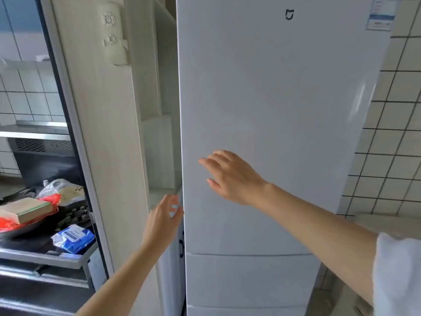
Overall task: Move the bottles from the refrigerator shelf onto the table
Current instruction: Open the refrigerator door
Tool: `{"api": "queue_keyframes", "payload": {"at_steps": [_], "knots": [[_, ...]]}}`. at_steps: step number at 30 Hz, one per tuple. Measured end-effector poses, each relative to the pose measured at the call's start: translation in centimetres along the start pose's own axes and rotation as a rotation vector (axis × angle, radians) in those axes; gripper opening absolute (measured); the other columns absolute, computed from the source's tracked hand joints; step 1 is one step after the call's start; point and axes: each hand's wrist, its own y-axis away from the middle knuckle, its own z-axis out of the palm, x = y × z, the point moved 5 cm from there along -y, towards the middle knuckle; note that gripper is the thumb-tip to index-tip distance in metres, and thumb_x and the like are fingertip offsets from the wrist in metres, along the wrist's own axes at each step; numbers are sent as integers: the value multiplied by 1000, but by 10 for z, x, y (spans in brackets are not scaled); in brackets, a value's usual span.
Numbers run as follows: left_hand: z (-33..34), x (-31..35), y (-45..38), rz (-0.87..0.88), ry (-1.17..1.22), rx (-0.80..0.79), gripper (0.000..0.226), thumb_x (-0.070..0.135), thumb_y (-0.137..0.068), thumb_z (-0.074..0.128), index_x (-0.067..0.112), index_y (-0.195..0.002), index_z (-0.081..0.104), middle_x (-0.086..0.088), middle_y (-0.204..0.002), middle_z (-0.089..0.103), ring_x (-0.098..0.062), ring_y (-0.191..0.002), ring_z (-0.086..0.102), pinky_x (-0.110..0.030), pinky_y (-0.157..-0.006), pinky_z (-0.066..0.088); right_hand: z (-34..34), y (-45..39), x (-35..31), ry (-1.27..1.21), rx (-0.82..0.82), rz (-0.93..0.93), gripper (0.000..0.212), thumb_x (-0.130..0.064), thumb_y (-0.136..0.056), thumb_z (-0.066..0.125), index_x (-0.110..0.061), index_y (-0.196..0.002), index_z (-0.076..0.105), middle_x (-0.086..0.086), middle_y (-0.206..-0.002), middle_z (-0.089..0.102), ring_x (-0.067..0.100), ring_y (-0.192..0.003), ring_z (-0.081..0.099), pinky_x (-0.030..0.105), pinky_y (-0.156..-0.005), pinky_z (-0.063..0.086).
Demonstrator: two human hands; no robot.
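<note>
1. A tall white metal refrigerator [262, 133] fills the centre and right of the frame, its doors closed; the bottles cannot be seen.
2. The left hand [163, 221], lower centre, reaches the door's left edge, fingers [175, 202] loosely spread, holding nothing.
3. The right hand [232, 176], mid-frame, hovers at the door front, fingers [208, 161] straight and spread; contact cannot be told.
4. At lower left, a blue-and-white wipes packet [73, 238] and a flat tan cardboard box [25, 209] lie on a dark stove top.
</note>
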Motion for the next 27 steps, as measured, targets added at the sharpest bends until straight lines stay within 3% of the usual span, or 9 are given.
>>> {"api": "queue_keyframes", "payload": {"at_steps": [3, 6, 11, 14, 16, 19, 23, 27], "knots": [[16, -8, -27, -17, 62, 10, 31, 33, -90, 65, 24, -117, 53, 15, -109, 62, -14, -90, 65, -30, -76, 48, 28, -25, -3, 46, -22, -141, 44, -25, -83, 64, -6, -122, 58, 13, -115, 63, 36, -113, 56, 43, -96, 48], [31, -11, -54, -16, 104, -22, 47, 35, -85, 70, 29, -126, 47, 20, -114, 58, -11, -93, 63, -29, -78, 48, 52, -52, -3, 114, 41, -286, 37, -28, -83, 57, -7, -113, 65, 13, -114, 65, 33, -118, 56, 44, -102, 41], [47, -21, -93, -67, 299, -39, 35, 30, -84, 73, 29, -113, 54, 16, -111, 64, -9, -97, 64, -31, -85, 53, 84, -92, 23, 415, -29, -387, 31, -33, -81, 62, -16, -106, 67, 7, -120, 65, 28, -132, 47, 57, -111, 29], [57, -29, -107, -100, 425, -151, 30, 36, -82, 74, 25, -107, 62, 11, -104, 72, -10, -97, 67, -38, -88, 55, 103, -107, 23, 520, -85, -437, 25, -35, -82, 57, -19, -96, 70, 3, -108, 67, 32, -132, 46, 64, -112, 12], [59, -34, -112, -89, 430, -174, 37, 50, -74, 71, 25, -100, 65, 7, -98, 73, -14, -94, 68, -40, -85, 56, 111, -111, 19, 545, -87, -423, 21, -34, -84, 56, -19, -88, 71, 1, -93, 66, 33, -121, 51, 67, -111, 8], [61, -39, -116, -58, 401, -169, 39, 57, -70, 66, 28, -96, 66, 8, -91, 72, -13, -89, 66, -31, -79, 53, 115, -115, 15, 583, -124, -382, 28, -40, -88, 52, -19, -86, 71, 1, -86, 62, 33, -111, 52, 70, -109, -1], [61, -42, -116, -48, 403, -162, 33, 51, -75, 66, 27, -96, 65, 6, -88, 69, -13, -83, 62, -18, -71, 44, 114, -115, 12, 587, -196, -321, 40, -53, -85, 53, -17, -89, 72, 5, -90, 60, 35, -113, 49, 70, -108, -7], [56, -40, -114, -41, 398, -208, 27, 50, -78, 65, 31, -96, 68, 6, -89, 70, -16, -83, 63, -26, -75, 46, 111, -116, 3, 622, -321, -261, 39, -47, -92, 47, -15, -101, 67, 10, -102, 56, 36, -122, 42, 72, -102, -12]]}}
